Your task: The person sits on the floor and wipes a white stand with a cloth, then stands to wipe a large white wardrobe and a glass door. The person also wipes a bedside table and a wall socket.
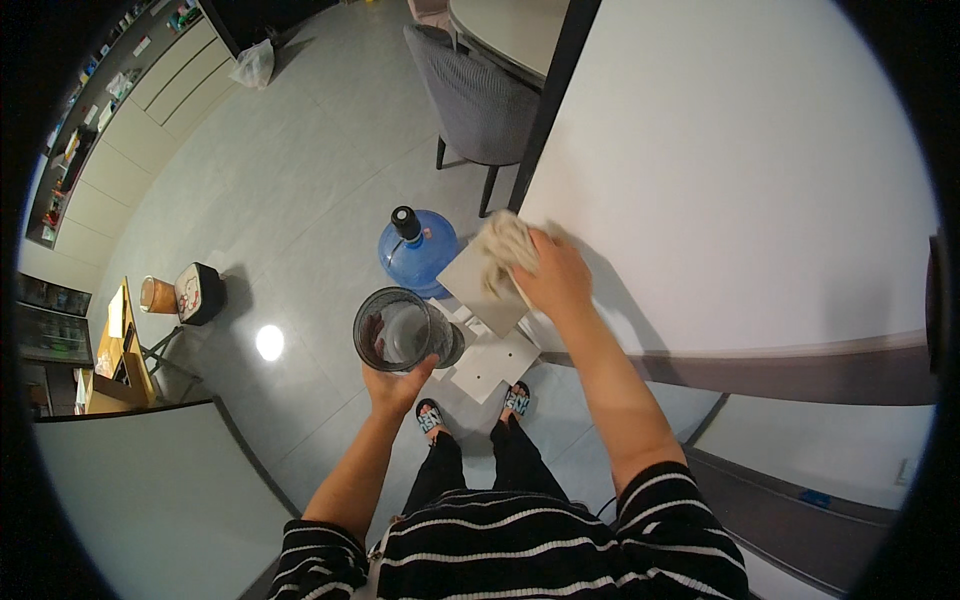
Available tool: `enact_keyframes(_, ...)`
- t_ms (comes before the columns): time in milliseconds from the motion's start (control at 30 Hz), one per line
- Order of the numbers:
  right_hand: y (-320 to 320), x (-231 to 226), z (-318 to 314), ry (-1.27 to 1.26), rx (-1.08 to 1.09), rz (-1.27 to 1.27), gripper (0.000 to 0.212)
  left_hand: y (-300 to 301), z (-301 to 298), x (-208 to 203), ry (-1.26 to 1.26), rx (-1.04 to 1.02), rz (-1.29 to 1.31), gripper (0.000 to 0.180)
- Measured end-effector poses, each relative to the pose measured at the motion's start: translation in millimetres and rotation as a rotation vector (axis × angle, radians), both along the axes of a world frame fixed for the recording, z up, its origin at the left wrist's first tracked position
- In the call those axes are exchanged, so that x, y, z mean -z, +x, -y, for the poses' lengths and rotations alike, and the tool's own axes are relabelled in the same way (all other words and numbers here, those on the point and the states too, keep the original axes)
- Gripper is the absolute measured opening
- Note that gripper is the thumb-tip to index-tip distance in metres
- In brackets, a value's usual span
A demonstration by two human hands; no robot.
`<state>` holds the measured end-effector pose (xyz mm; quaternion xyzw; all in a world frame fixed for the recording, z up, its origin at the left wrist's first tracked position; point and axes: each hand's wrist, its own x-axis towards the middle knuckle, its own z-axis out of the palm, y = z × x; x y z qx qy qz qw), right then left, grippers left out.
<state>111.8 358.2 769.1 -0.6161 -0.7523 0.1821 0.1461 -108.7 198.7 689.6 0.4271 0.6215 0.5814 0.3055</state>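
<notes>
My left hand (398,387) is closed around a dark see-through cup (372,325), whose wide round mouth faces up at me. In my right hand (560,278) is a bunched beige cloth (505,245), pressed onto a small pale square top (470,282) beside the white wall. The fingers on the cloth are partly hidden by its folds. Just left of that top stands a big blue water jug (415,262) with a black pump (405,222) on its neck. Below the top, a white lower shelf (495,362) shows, partly covered by the cup.
A grey chair (475,100) and a round table (515,35) stand beyond the wall's dark edge. To the left are a black stool-like item (203,293), a brown bin (157,296) and a wooden desk (135,345). A white bag (253,65) lies by the far cabinets (140,140).
</notes>
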Motion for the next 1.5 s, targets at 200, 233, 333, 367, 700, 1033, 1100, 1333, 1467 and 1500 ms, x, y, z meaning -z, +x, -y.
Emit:
enact_keyframes(200, -31, 97, -31, 0.333, 0.021, 0.036, 0.058, 3, -3, -13, 0.014, 0.019, -0.020, 0.093)
enact_keyframes(233, -33, 100, -25, 0.335, -0.012, 0.009, 0.057, 1, -2, -13, 0.035, 0.029, 0.010, 0.092)
enact_keyframes(333, -30, 107, 5, 0.349, -0.147, -0.078, 0.056, -5, 2, -11, 0.047, -0.005, -0.039, 0.087)
enact_keyframes(367, -28, 112, 19, 0.361, -0.214, -0.116, 0.058, -5, 2, -12, 0.034, 0.009, -0.027, 0.085)
enact_keyframes(700, 0, 52, 60, -0.024, -0.376, -0.460, 0.063, -17, -4, -20, 0.094, 0.050, -0.038, 0.082)
enact_keyframes(1033, 33, 84, 58, 0.109, -0.016, -0.004, 0.066, -13, -9, -22, 0.049, 0.046, 0.033, 0.099)
enact_keyframes(1100, 37, 91, 82, 0.079, -0.070, -0.024, 0.067, -16, -6, -17, 0.014, 0.036, -0.012, 0.100)
enact_keyframes(1333, 37, 46, 94, -0.243, -0.156, -0.302, 0.058, -14, -8, -15, 0.054, 0.036, 0.038, 0.102)
enact_keyframes(1467, 22, 55, 39, 0.271, -0.052, -0.297, 0.063, -10, -13, -25, 0.034, 0.044, 0.028, 0.103)
enact_keyframes(1500, 13, 64, 32, 0.301, -0.093, -0.216, 0.062, -9, -13, -23, 0.025, 0.057, 0.033, 0.106)
